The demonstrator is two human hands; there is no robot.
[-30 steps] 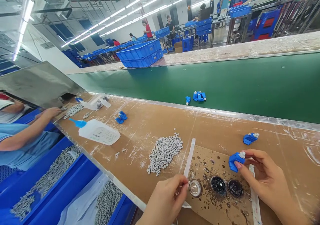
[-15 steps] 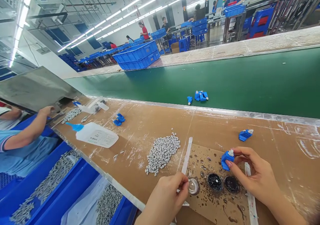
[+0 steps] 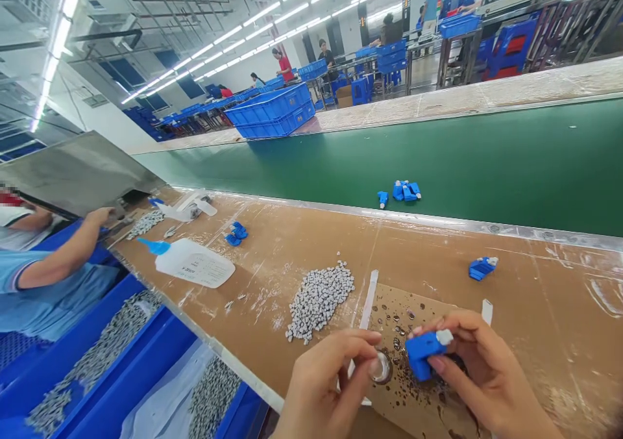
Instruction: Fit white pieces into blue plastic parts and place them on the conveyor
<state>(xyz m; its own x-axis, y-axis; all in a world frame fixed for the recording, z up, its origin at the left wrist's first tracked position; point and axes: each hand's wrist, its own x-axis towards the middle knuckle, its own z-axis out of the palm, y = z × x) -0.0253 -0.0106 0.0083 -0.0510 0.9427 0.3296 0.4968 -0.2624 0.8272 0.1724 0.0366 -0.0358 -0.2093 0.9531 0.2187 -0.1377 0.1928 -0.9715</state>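
My right hand point(image 3: 479, 377) grips a small blue plastic part with a white tip point(image 3: 426, 347), held low over the glue-spotted cardboard pad point(image 3: 413, 309). My left hand point(image 3: 327, 387) has its fingertips pinched beside a small round metal cup point(image 3: 381, 367) on that pad; what it pinches is hidden. A pile of small grey pellets point(image 3: 318, 298) lies just left of the pad. Another blue part point(image 3: 481, 267) rests on the brown bench beyond my right hand.
A white glue bottle with a blue nozzle point(image 3: 192, 262) lies on the bench to the left. Several blue parts point(image 3: 405, 191) sit on the green conveyor belt point(image 3: 487, 160). A co-worker's arm point(image 3: 63, 257) reaches in at far left. Blue bins point(image 3: 97, 367) with pellets stand below.
My right hand has carried the blue part down and left, from above the dark cups to just beside the metal cup and my left fingertips. The parts on the belt have drifted right.
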